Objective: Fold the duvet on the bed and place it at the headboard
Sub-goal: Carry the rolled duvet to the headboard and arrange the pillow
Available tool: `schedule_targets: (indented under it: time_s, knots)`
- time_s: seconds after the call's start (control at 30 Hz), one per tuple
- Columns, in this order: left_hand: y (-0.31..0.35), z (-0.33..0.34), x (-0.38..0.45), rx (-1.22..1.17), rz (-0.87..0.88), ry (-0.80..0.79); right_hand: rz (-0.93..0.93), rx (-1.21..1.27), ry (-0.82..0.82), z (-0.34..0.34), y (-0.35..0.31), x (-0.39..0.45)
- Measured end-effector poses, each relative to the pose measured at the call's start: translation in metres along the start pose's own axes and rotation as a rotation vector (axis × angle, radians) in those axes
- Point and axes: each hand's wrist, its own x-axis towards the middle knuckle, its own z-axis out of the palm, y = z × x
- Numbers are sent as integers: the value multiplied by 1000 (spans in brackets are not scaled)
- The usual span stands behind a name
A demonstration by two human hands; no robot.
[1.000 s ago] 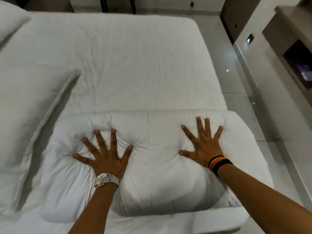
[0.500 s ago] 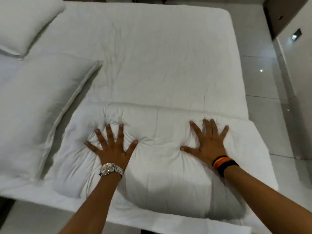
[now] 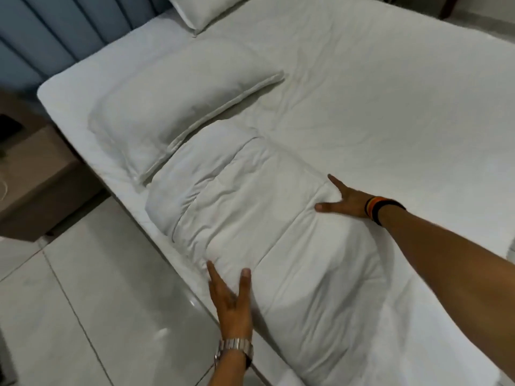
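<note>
The white duvet (image 3: 259,227) lies folded into a thick rectangle on the near side of the bed (image 3: 376,107), one end touching a pillow (image 3: 181,101). My left hand (image 3: 231,299), with a watch on the wrist, clasps the duvet's near edge at the mattress side, thumb on top and fingers along the side. My right hand (image 3: 344,200), wearing dark and orange wristbands, grips the far edge, with some fingers hidden under the fold. The blue padded headboard (image 3: 55,37) stands at the upper left.
A second pillow (image 3: 206,6) lies at the top by the headboard. A brown bedside table (image 3: 30,168) stands left of the bed. Glossy pale floor tiles (image 3: 83,302) run along the near side of the bed.
Both hands have left the top of the duvet, where they pressed flat with spread fingers, and now hold its two long edges. The view has swung left, bringing in the headboard.
</note>
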Motion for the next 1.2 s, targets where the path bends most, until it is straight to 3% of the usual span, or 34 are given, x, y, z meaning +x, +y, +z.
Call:
schedule_targets:
  time_s: [0.17, 0.3, 0.37, 0.43, 0.63, 0.8, 0.97, 1.2]
  knots:
    - [-16, 30, -32, -188, -196, 50, -49, 169, 91, 26, 14, 16]
    - [-14, 33, -29, -212, -223, 65, 107, 10, 142, 32, 27, 40]
    - [-12, 31, -28, -222, -217, 59, 161, 58, 92, 30, 30, 44]
    - [-9, 29, -28, -237, -223, 62, 82, 130, 114, 31, 46, 62]
    - [15, 16, -25, -258, -245, 63, -201, 171, 165, 19, -19, -19]
    - [62, -17, -10, -300, -124, 21, -192, 402, 241, 9, -62, -63]
    - [125, -84, 47, -336, 128, -40, -265, 397, 346, 7, -145, -99]
    - [232, -212, 196, -348, 460, -359, -384, 447, 545, 19, -318, -117]
